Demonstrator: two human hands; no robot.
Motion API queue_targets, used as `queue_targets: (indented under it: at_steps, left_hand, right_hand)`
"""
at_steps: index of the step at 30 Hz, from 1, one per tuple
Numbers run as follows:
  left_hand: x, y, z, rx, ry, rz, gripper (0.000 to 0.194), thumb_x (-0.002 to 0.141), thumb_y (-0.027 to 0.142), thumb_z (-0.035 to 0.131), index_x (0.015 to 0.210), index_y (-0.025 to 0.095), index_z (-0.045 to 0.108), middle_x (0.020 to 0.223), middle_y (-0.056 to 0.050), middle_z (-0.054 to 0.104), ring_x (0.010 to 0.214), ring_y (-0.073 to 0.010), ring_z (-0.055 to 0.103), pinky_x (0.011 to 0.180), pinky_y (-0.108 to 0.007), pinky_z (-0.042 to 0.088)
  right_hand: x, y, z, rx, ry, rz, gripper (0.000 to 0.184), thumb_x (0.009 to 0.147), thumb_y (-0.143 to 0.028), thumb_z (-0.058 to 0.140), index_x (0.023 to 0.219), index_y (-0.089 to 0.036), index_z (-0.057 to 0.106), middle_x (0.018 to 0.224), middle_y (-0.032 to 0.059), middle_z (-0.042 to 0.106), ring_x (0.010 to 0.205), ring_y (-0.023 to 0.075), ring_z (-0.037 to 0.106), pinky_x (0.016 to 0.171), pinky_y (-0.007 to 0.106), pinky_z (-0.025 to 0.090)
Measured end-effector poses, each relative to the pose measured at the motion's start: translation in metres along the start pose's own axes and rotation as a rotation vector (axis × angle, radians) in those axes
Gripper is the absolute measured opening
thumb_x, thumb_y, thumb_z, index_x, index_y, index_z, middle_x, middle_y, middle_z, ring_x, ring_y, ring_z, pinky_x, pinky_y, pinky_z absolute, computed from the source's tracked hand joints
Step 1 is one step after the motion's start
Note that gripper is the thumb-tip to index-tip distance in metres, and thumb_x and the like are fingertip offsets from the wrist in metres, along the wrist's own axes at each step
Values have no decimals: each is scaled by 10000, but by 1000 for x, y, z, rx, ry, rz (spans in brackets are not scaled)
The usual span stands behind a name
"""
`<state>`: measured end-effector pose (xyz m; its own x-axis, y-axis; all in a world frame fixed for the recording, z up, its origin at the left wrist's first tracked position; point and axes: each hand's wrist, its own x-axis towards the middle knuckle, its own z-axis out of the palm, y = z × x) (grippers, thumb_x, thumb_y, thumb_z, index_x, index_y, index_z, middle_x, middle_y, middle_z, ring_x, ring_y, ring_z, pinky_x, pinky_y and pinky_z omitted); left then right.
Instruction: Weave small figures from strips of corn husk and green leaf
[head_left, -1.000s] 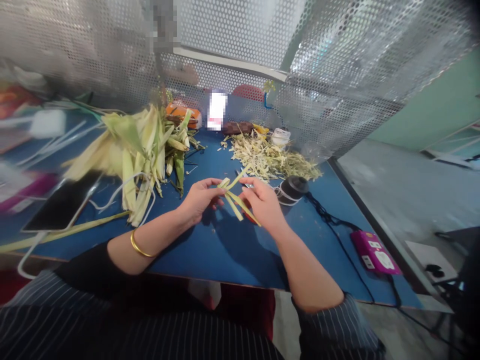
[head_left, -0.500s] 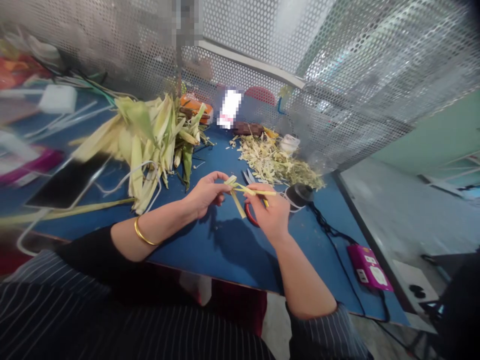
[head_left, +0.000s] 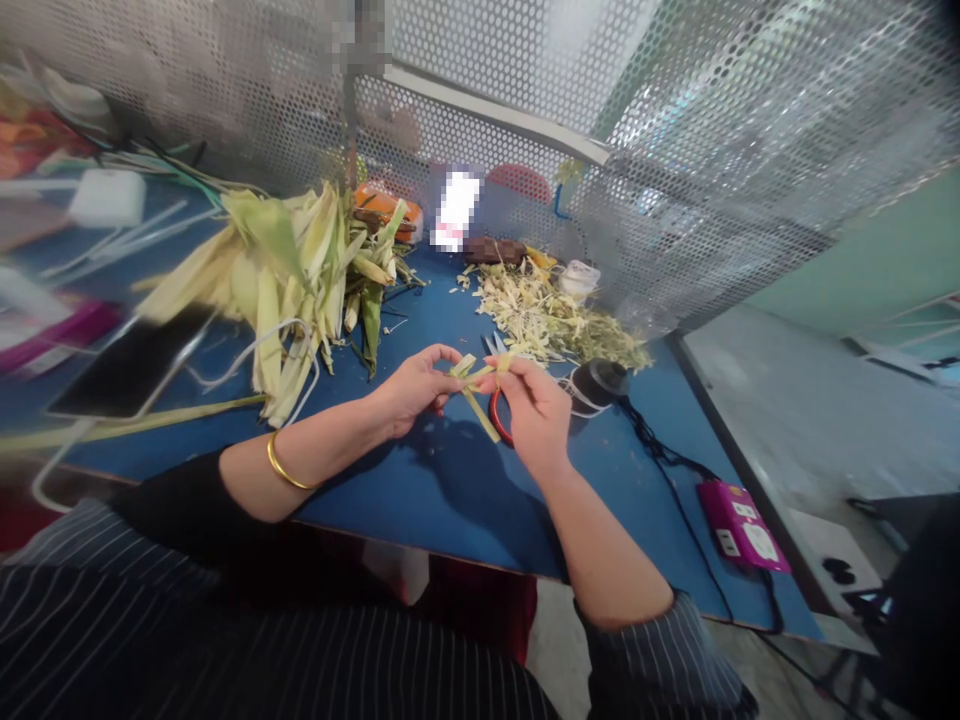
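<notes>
Over a blue table (head_left: 420,480), my left hand (head_left: 411,390) pinches one end of some pale yellow leaf strips (head_left: 477,382). My right hand (head_left: 534,412) is closed on the other end of the same strips, fingers curled over them. One strip hangs down between the hands toward the table. Red-handled scissors (head_left: 496,412) lie on the table just under my right hand, partly hidden by it. A gold bangle (head_left: 279,468) sits on my left wrist.
A heap of green-yellow leaves (head_left: 300,270) lies at the left, a pile of shredded trimmings (head_left: 555,320) behind the hands. A phone (head_left: 127,365) with a white cable, a black spool (head_left: 600,380), and a magenta power strip (head_left: 739,525) sit around. Perforated metal screens (head_left: 675,150) fence the back.
My hands have drawn closer together and the strips, first crossed and spread wide, are now gathered tight between the fingertips. The view shifted slightly, uncovering the red scissors.
</notes>
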<state>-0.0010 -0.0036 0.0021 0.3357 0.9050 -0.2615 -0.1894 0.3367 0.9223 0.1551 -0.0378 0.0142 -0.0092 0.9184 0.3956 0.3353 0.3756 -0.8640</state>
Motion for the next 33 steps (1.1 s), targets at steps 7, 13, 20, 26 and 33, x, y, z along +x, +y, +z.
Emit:
queue_targets:
  at_steps: [7, 13, 20, 26, 33]
  left_hand:
    - [3, -6, -2, 68, -58, 16, 247, 700, 146, 645, 883, 228, 501, 495, 83, 441, 388, -51, 324, 434, -209, 280]
    - [2, -7, -2, 154, -35, 68, 227, 715, 152, 629, 894, 228, 512, 472, 85, 424, 375, -59, 344, 421, -214, 296]
    - [1, -5, 0, 215, -41, 94, 208, 719, 167, 644, 877, 214, 518, 485, 76, 465, 370, -55, 376, 414, -215, 300]
    - [-1, -4, 3, 258, 1, 124, 173, 708, 183, 658, 820, 198, 526, 465, 69, 464, 363, -53, 378, 402, -214, 292]
    - [-1, -8, 4, 318, -11, 145, 185, 688, 224, 673, 788, 192, 520, 534, 40, 554, 361, -51, 403, 387, -211, 301]
  right_hand:
    - [6, 15, -4, -162, -49, 189, 144, 795, -307, 570, 747, -185, 632, 616, -4, 637, 568, 126, 562, 628, 269, 445]
    - [8, 18, -6, -158, -83, 278, 130, 744, -276, 581, 680, -179, 639, 571, -14, 627, 526, 111, 521, 576, 249, 402]
    - [11, 20, -5, 11, -131, 391, 141, 714, -285, 583, 662, -169, 643, 537, -19, 598, 542, 109, 507, 609, 256, 406]
    - [11, 17, -5, -5, -118, 385, 129, 717, -263, 574, 637, -177, 628, 537, -24, 601, 534, 103, 501, 594, 247, 394]
    - [9, 25, -3, 8, -113, 384, 147, 734, -316, 594, 704, -174, 615, 559, -16, 612, 530, 118, 535, 579, 252, 425]
